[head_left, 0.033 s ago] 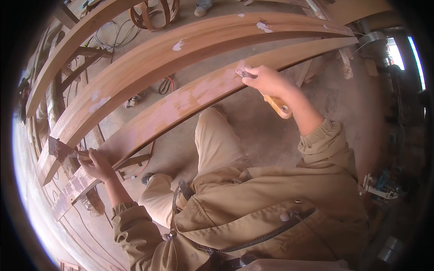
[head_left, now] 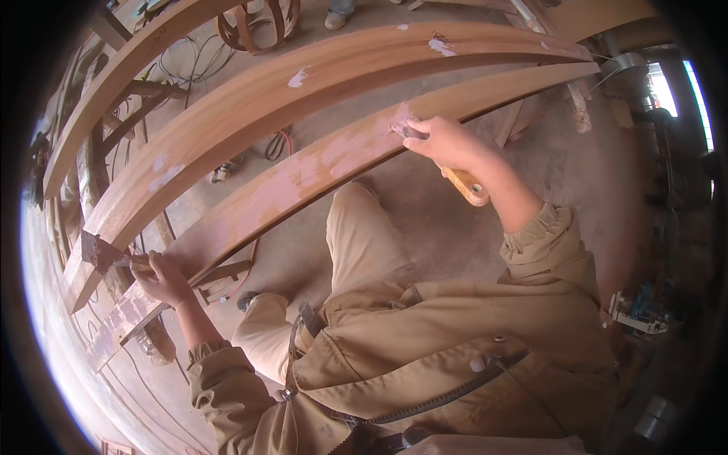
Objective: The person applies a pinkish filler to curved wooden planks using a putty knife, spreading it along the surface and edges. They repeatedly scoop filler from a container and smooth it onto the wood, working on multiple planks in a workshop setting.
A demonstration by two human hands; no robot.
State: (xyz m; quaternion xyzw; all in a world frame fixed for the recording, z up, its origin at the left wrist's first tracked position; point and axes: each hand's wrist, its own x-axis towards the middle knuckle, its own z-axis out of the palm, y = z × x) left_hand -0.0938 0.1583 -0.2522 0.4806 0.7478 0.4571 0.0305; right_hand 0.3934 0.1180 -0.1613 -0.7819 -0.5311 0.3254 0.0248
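In front of me a long curved wooden beam (head_left: pixel 353 155) runs from lower left to upper right, with pinkish filler (head_left: pixel 280 186) smeared along its face. My right hand (head_left: pixel 447 144) is closed round a putty knife; its yellowish handle (head_left: pixel 467 186) sticks out below my palm. The putty-covered blade end (head_left: pixel 400 128) is at the beam's surface, partly hidden by my fingers. At the left end of the beam, my left hand (head_left: pixel 161 277) grips a second scraper, whose wide, putty-caked blade (head_left: pixel 101 251) points left. Its handle is mostly hidden in my fingers.
Beyond lies a larger curved beam (head_left: pixel 250 114) with whitish filler patches (head_left: pixel 298 77). Another curved beam (head_left: pixel 114 87) stands at far left. Cables (head_left: pixel 199 61) and a round wooden frame (head_left: pixel 258 26) are on the floor. A wooden support (head_left: pixel 227 271) stands under the near beam.
My right hand and its putty knife have shifted slightly toward me along the beam's face. The left hand stays about where it was.
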